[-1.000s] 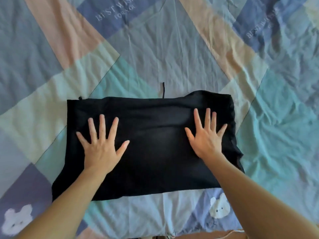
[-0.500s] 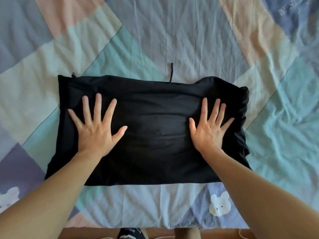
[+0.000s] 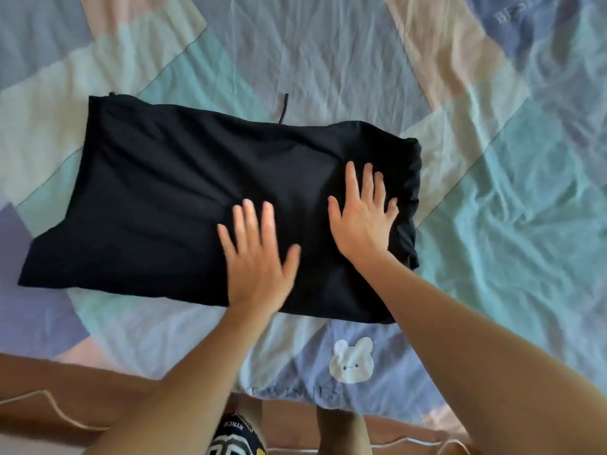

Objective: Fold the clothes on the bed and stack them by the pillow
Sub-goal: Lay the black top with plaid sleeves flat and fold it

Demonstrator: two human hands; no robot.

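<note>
While the black garment (image 3: 184,205) lies folded flat mid-frame on the bed (image 3: 492,224), both hands sit palm-down on its right half.

Left hand (image 3: 259,257) is a bit blurry, fingers straight and spread near the garment's lower middle, gripping nothing; right hand (image 3: 363,215) is just beside it toward the right edge, fingers also straight and flat on the cloth. A thin black cord (image 3: 284,108) pokes out from the top edge. The patchwork quilt has a white bunny print (image 3: 353,362) at lower center, just below the garment.
</note>
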